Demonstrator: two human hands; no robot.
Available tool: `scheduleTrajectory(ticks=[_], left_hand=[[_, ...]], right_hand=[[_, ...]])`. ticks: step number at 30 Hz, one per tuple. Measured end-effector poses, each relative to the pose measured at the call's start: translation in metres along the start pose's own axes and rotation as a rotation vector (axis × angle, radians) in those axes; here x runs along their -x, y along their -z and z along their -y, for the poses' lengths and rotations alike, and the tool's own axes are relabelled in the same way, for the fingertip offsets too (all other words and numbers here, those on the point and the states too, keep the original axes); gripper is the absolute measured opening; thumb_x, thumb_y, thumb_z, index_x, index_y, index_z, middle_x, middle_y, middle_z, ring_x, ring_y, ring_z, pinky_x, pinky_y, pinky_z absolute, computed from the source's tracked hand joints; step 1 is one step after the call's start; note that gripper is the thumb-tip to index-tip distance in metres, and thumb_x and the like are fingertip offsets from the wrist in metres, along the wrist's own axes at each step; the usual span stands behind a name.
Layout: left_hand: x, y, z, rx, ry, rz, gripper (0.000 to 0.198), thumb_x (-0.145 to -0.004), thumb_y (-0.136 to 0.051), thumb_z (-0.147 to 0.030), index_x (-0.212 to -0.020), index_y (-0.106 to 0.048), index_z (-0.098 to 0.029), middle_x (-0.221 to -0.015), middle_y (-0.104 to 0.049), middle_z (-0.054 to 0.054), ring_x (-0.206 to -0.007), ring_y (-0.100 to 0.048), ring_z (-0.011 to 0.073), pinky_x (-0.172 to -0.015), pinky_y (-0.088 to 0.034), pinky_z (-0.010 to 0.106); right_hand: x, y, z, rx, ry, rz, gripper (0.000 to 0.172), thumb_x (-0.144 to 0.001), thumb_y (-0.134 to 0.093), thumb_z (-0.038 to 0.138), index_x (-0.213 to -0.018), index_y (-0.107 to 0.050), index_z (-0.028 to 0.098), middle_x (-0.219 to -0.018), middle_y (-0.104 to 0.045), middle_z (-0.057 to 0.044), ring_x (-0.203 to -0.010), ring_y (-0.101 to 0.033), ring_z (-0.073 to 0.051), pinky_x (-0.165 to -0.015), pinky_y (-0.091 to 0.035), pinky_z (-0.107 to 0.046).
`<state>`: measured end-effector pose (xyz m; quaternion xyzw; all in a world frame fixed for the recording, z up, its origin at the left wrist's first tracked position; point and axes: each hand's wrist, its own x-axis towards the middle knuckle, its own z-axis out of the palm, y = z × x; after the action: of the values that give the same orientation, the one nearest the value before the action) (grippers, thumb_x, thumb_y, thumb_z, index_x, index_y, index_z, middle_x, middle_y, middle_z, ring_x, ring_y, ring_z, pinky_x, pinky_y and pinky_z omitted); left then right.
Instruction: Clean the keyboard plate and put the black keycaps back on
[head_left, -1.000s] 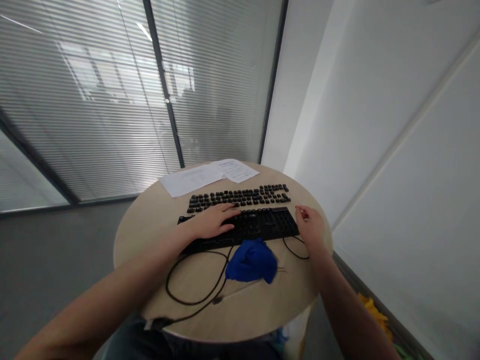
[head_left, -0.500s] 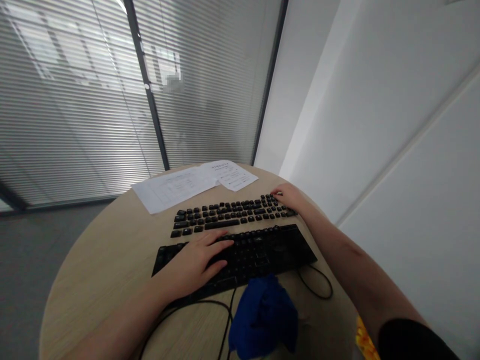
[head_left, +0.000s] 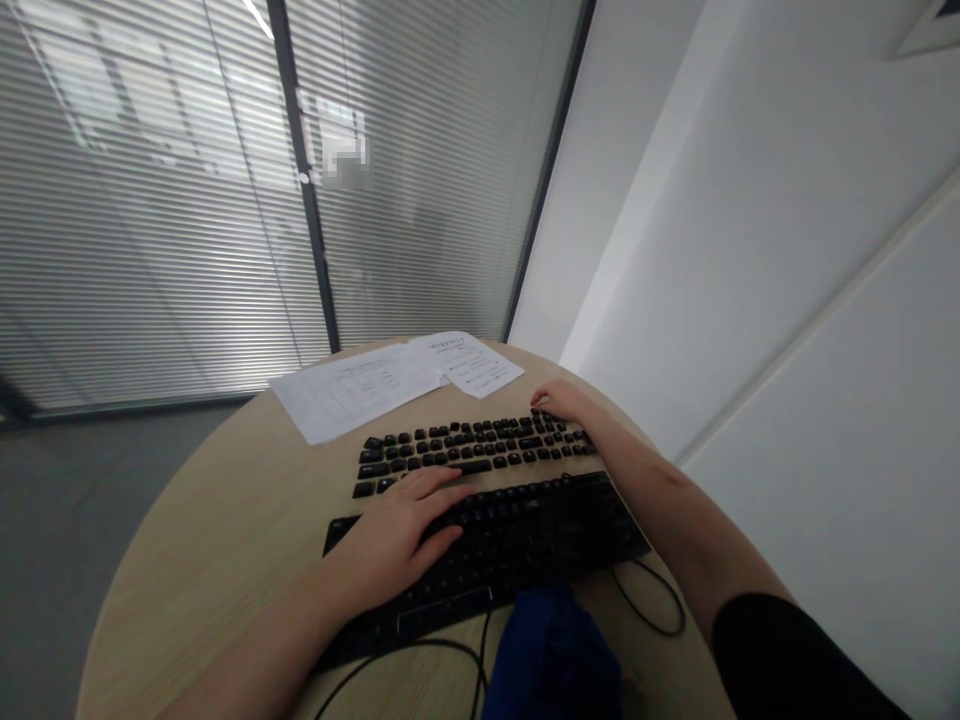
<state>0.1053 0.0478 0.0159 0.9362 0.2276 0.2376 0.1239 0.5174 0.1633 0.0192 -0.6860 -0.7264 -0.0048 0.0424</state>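
Observation:
My left hand [head_left: 405,530] lies open across the black keyboard base [head_left: 555,530], its fingers spread. The base looks stripped of keys over much of its surface. Just beyond it, loose black keycaps [head_left: 517,440] lie on the table in rows that copy a keyboard layout. At the far right end of these rows my right hand [head_left: 562,400] is closed in a pinch, fingertips down on a small keycap [head_left: 538,411] that is mostly hidden. A blue cloth [head_left: 555,660] bunches up at the near edge, in front of the base.
Two printed sheets of paper [head_left: 360,390] overlap at the back of the round wooden table [head_left: 187,560]. Black cable [head_left: 420,645] loops near the base's front. A white wall [head_left: 787,250] stands close on the right, and window blinds [head_left: 150,250] behind.
My right hand has shifted slightly left along the end of the keycap rows. The left hand stays on the base. The whole view has tilted a little, so the table sits lower.

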Motion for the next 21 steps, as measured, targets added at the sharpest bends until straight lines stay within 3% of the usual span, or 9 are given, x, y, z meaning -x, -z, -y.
scheduleTrajectory(ticks=[10, 16, 19, 21], left_hand=[[-0.001, 0.002, -0.003, 0.053, 0.021, -0.018, 0.040, -0.097, -0.057, -0.034, -0.136, -0.064, -0.033, -0.144, -0.061, 0.007, -0.132, -0.056, 0.0283, -0.113, -0.047, 0.051], [0.000, 0.002, -0.001, 0.042, 0.029, -0.027, 0.039, -0.098, -0.055, -0.035, -0.136, -0.064, -0.031, -0.143, -0.061, 0.008, -0.131, -0.057, 0.0275, -0.113, -0.047, 0.050], [0.000, 0.000, 0.003, 0.032, 0.035, -0.012, 0.039, -0.098, -0.055, -0.035, -0.135, -0.064, -0.029, -0.142, -0.062, 0.009, -0.130, -0.057, 0.0275, -0.113, -0.047, 0.049], [0.000, -0.002, 0.005, 0.028, 0.038, 0.006, 0.039, -0.097, -0.056, -0.034, -0.135, -0.065, -0.028, -0.141, -0.062, 0.009, -0.129, -0.058, 0.0281, -0.113, -0.046, 0.050]], right_hand=[[-0.001, -0.001, 0.002, -0.025, 0.049, 0.077, 0.017, -0.082, -0.071, 0.015, -0.092, -0.082, 0.024, -0.100, -0.079, -0.001, -0.098, -0.071, -0.019, -0.090, -0.049, -0.025], [0.000, 0.013, 0.013, -0.053, 0.020, 0.018, 0.013, -0.078, -0.073, 0.013, -0.085, -0.080, 0.021, -0.090, -0.078, -0.002, -0.086, -0.070, -0.018, -0.081, -0.050, -0.024], [0.019, 0.031, 0.017, -0.082, -0.005, -0.070, 0.015, -0.085, -0.069, 0.018, -0.097, -0.079, 0.019, -0.096, -0.077, -0.005, -0.090, -0.069, -0.018, -0.084, -0.050, -0.027], [0.049, 0.039, 0.020, -0.155, -0.005, -0.157, 0.021, -0.089, -0.066, 0.025, -0.106, -0.077, 0.020, -0.100, -0.077, -0.005, -0.091, -0.069, -0.018, -0.085, -0.051, -0.029]])
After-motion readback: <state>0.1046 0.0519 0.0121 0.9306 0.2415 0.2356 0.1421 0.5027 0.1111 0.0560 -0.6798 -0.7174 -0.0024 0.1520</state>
